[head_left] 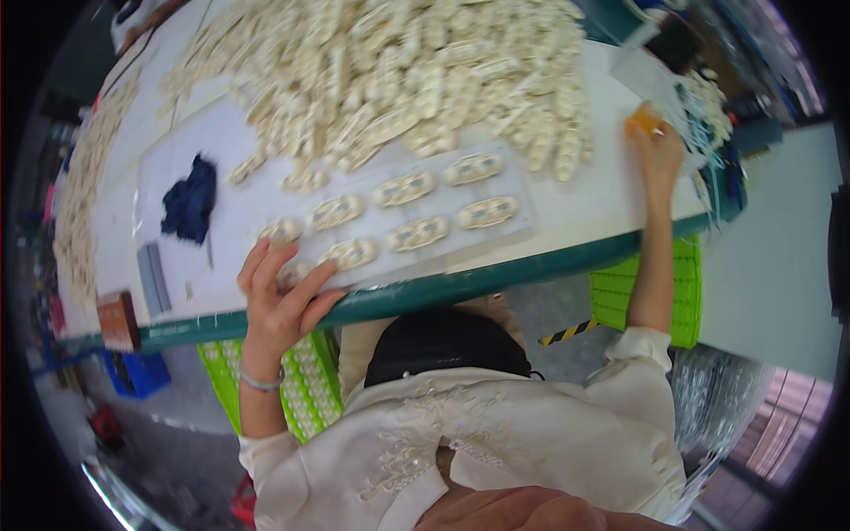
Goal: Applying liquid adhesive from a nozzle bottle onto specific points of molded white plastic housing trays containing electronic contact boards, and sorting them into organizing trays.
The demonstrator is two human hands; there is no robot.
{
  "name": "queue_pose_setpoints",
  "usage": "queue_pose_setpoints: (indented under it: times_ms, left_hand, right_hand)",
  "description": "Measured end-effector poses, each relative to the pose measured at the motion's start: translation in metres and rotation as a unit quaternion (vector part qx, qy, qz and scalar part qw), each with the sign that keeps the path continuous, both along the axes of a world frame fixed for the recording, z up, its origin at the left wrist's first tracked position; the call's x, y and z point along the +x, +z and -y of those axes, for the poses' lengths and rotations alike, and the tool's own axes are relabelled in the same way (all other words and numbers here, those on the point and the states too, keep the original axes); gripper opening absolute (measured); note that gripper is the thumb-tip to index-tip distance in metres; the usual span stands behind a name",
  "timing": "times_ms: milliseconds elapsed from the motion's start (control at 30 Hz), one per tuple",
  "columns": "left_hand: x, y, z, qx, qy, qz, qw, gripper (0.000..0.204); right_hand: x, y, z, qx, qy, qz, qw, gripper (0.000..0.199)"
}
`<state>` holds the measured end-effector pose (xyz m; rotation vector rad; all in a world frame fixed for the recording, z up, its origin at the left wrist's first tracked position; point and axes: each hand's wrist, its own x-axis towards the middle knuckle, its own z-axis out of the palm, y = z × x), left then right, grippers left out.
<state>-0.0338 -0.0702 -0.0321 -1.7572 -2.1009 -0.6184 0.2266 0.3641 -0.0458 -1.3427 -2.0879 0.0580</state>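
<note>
**Hands spread across a surface of oval parts**

Cream blouse cloth [496, 434] with beaded stitching fills the lower frame, closest of all; above it a dark bag or apron [443, 345] sits at the person's lap, against the green edge of the surface [496, 279].

Left hand [282, 301] lies flat at the near edge, fingers spread and apart, its grip closed on nothing, fingertips pressing the near-left corner of a clear sheet [398, 212]; a thin bracelet [262, 382] circles that wrist. On the sheet lie seven or so oval cream pieces [416, 233] in two slanted rows, each with a darker centre, set apart from one another; the one nearest the left hand is partly hidden under the fingers.

Right hand [657, 150] reaches far to the right edge of the surface, its grip closed around a small orange object [646, 117]; what that object is cannot be told.

Beyond the sheet a large loose heap of similar cream ovals [416, 71] covers the far half of the surface; another band of them [80, 195] runs along the left rim. A dark blue cloth [189, 202] lies left of the sheet; a grey block [153, 277] and a brown box [118, 321] sit near the left corner.

Under the surface, a green slatted crate [305, 389] holds more pale ovals; a second green crate [677, 292] stands at right, contents unseen.
</note>
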Motion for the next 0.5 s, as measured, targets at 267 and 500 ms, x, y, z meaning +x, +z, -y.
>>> queue_pose_setpoints:
  times_ms: [267,500]
  left_hand:
    - [-0.003,0.000,0.001,0.000,-0.010,0.022,1.000,0.040]
    - [-0.003,0.000,0.003,0.001,-0.008,0.031,0.999,0.040]
  right_hand:
    - [-0.058,0.056,0.112,-0.215,0.334,-0.338,0.853,0.038]
    - [-0.079,0.073,0.142,-0.386,0.449,-0.490,0.640,0.052]
